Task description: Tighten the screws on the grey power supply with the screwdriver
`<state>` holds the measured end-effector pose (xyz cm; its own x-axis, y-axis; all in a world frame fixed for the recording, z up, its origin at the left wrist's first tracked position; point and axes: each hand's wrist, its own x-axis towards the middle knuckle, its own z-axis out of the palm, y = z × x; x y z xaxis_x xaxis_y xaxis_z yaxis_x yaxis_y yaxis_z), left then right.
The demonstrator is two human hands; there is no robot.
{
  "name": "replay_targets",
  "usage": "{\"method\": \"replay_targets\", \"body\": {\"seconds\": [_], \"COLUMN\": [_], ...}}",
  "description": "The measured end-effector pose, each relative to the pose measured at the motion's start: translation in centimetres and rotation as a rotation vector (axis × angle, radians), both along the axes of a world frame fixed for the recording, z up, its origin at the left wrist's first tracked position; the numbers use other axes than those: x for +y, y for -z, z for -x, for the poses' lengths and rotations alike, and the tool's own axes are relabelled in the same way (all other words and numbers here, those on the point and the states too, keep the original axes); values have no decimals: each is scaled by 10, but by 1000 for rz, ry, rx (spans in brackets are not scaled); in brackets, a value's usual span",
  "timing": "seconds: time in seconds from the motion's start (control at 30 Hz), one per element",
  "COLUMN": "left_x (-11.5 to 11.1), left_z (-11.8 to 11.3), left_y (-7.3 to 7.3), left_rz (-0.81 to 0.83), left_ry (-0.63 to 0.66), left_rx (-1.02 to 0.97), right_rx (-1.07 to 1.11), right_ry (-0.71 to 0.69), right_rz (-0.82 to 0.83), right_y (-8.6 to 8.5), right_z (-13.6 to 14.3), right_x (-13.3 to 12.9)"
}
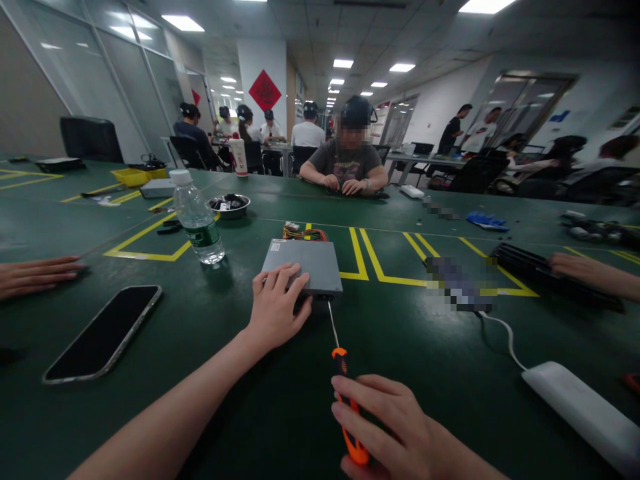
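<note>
A grey metal computer power supply [317, 260] lies on the green table, a bundle of coloured wires [313, 234] at its far side. My left hand [277, 305] grips its near left part, fingers over the top and thumb at the front face. In my right hand [393, 420] is a screwdriver [341, 360] with an orange and black handle, fingers closed round it. Its thin shaft points away from me, and the tip meets the lower front edge of the power supply. Whether the tip sits in a screw cannot be made out.
Left of the power supply stand a water bottle [199, 223] and a metal bowl [229, 207]; a phone [105, 332] lies nearer. A white power strip [575, 407] is at right. Other people's hands rest at both sides, and a person [350, 160] sits opposite.
</note>
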<state>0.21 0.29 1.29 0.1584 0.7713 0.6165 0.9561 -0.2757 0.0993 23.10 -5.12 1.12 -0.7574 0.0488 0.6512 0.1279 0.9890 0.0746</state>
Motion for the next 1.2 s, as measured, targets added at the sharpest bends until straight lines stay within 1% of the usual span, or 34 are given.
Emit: {"method": "replay_targets", "body": {"seconds": [0.13,0.53,0.77,1.03,1.2], "left_x": [0,0,0,-1,0], "left_z": [0,-1,-1,-1,-1], "left_y": [0,-1,0,-1,0], "left_rz": [-2,-1,-5,0,-4], "left_ry": [0,-1,-3,2,6], "left_rx": [5,13,21,11,-4], "right_rx": [34,47,42,38,80], "right_ry": [33,99,93,102,124], "right_rz": [-13,-12,-6,6,-29], "right_y": [0,-7,-6,-9,-9], "right_z": [-5,0,0,1,0], "right_x": [3,4,5,3,2]}}
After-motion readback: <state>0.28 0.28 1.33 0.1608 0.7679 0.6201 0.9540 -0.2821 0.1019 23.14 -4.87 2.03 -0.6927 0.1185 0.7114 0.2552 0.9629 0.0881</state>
